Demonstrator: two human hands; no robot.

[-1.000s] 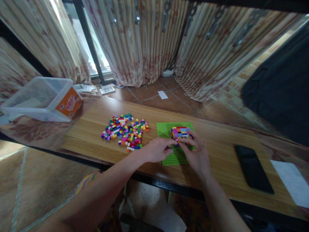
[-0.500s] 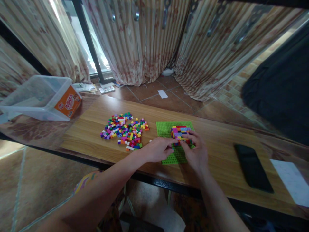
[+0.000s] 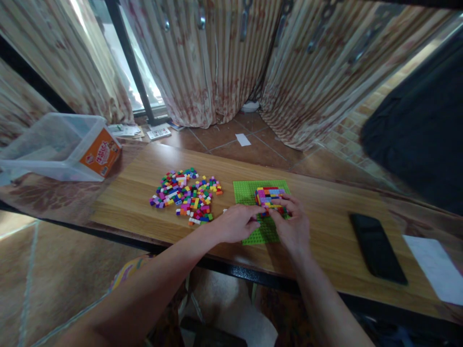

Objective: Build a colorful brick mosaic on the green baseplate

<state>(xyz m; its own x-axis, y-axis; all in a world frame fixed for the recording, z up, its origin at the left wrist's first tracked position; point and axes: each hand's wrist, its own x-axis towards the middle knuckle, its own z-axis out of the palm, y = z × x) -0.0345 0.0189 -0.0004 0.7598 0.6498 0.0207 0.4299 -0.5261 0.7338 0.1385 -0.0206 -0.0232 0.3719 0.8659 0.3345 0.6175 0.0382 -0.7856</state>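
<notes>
A green baseplate (image 3: pixel 246 192) lies on the wooden table (image 3: pixel 325 226). On it stands a multicoloured block of small bricks (image 3: pixel 269 195). My right hand (image 3: pixel 292 227) grips the near right side of that block with its fingertips. My left hand (image 3: pixel 237 222) rests on the near left part of the baseplate, fingers curled against the block's near edge. Whether a loose brick is pinched between the fingers is hidden. A pile of loose coloured bricks (image 3: pixel 184 193) lies just left of the baseplate.
A clear plastic bin (image 3: pixel 58 147) with an orange label sits at the far left. A black phone (image 3: pixel 376 248) and a white sheet (image 3: pixel 436 267) lie to the right. Curtains (image 3: pixel 224 62) hang behind the table, and a dark cloth (image 3: pixel 423 130) is at the right.
Both hands stay at the block's near edge with only slight finger shifts. The view has drifted a little.
</notes>
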